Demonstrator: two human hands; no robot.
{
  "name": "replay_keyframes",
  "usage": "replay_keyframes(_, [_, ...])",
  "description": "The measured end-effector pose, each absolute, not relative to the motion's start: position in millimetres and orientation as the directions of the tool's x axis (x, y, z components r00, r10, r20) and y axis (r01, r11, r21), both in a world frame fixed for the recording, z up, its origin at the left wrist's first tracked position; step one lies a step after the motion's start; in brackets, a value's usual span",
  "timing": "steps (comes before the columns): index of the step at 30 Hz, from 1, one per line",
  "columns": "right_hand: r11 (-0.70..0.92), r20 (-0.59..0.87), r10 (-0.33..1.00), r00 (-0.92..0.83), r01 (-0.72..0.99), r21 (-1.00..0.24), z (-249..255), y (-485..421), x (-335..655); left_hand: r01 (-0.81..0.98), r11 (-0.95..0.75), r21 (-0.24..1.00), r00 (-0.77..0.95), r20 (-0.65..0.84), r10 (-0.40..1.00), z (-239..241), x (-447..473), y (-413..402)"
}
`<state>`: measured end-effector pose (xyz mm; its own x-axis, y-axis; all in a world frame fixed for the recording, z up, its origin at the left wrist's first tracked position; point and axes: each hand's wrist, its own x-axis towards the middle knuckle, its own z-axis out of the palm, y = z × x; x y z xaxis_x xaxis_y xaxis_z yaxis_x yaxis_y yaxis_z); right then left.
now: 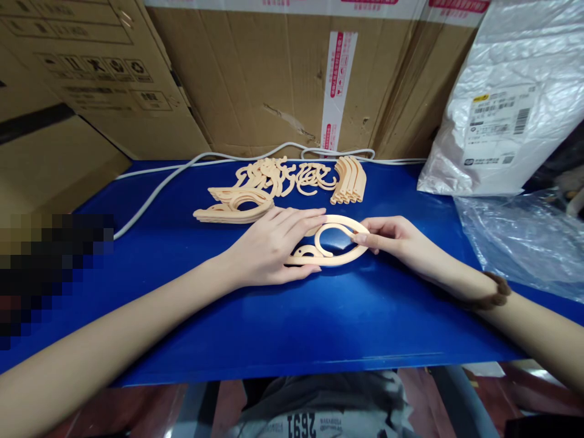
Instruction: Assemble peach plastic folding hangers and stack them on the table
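Observation:
A peach plastic folded hanger (335,258) lies flat on the blue table (292,328), with a hook piece curled inside its oval. My left hand (269,249) rests on its left end, fingers stretched over the top arm and thumb along the lower arm. My right hand (392,238) pinches the hanger's right end between thumb and fingers. Behind my left hand sits a stack of hanger arms (232,205). Farther back lie loose hook pieces (292,176) and a pile of curved pieces (349,180).
Cardboard boxes (283,79) wall off the back of the table. A white cable (168,179) runs along the rear left. A white plastic bag with a label (497,115) and clear plastic film (524,243) occupy the right side.

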<state>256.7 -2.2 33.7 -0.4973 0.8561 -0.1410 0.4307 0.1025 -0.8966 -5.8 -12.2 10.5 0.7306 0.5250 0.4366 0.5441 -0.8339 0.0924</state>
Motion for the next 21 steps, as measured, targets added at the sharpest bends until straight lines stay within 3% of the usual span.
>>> replay_keyframes(21, [0.142, -0.117, 0.834, -0.539, 0.415, -0.899, 31.7, -4.9, 255.6, 0.525, -0.843, 0.121, 0.734, 0.437, 0.520, 10.8, -4.5, -12.9])
